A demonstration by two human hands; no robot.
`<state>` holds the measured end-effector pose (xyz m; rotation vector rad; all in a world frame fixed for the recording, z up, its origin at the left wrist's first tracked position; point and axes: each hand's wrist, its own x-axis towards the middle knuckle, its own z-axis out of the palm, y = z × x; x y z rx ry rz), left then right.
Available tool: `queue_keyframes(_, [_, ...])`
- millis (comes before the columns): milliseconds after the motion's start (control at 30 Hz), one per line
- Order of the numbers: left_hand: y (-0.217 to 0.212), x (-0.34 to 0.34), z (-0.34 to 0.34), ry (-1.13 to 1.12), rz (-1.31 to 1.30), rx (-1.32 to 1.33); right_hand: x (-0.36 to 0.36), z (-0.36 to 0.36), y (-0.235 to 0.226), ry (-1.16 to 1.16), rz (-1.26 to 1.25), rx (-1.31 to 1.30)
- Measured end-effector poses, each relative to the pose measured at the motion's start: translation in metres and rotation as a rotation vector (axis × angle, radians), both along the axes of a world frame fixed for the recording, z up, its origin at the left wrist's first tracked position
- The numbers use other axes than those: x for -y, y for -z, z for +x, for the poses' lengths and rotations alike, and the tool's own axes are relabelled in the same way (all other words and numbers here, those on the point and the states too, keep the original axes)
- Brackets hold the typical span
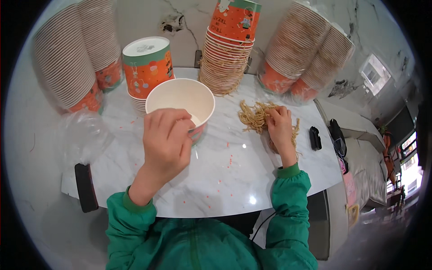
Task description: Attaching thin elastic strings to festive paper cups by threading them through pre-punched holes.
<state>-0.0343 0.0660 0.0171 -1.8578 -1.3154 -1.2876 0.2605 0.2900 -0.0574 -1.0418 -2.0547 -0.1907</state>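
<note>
An open paper bucket (182,93) stands mouth up, its inside pale and its outside printed. My left hand (165,139) is closed over its near rim, with the fingertips partly hidden. To the right lies a loose heap of tan twine strands (253,116) on the marbled white table (234,189). My right hand (281,128) pinches into that heap, and some strands trail out beside the wrist. Behind the open bucket stands a short upside-down stack of orange and green paper buckets (148,76).
A tall stack of upside-down buckets (229,58), with twine clinging to it, stands at the back. Plastic-wrapped bucket stacks flank it at left (65,58) and right (297,49). A small black object (315,138) lies at right; a long dark object (86,186) sits at the left edge.
</note>
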Motion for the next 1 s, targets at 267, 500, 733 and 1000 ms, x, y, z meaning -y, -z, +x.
queue_keyframes(267, [0.005, 0.004, 0.01, 0.086, -0.014, -0.098, -0.018, 0.025, 0.009, -0.125, -0.212, -0.033])
queue_keyframes(500, [0.004, 0.006, 0.007, 0.075, -0.019, -0.108, -0.05, 0.022, -0.012, 0.015, 0.0, -0.047])
queue_keyframes(733, [0.006, 0.002, 0.004, 0.057, -0.021, -0.1, -0.067, 0.012, 0.004, 0.116, -0.001, 0.183])
queue_keyframes(1000, [0.005, 0.002, 0.004, 0.053, -0.027, -0.091, -0.059, 0.006, 0.003, 0.109, -0.079, 0.12])
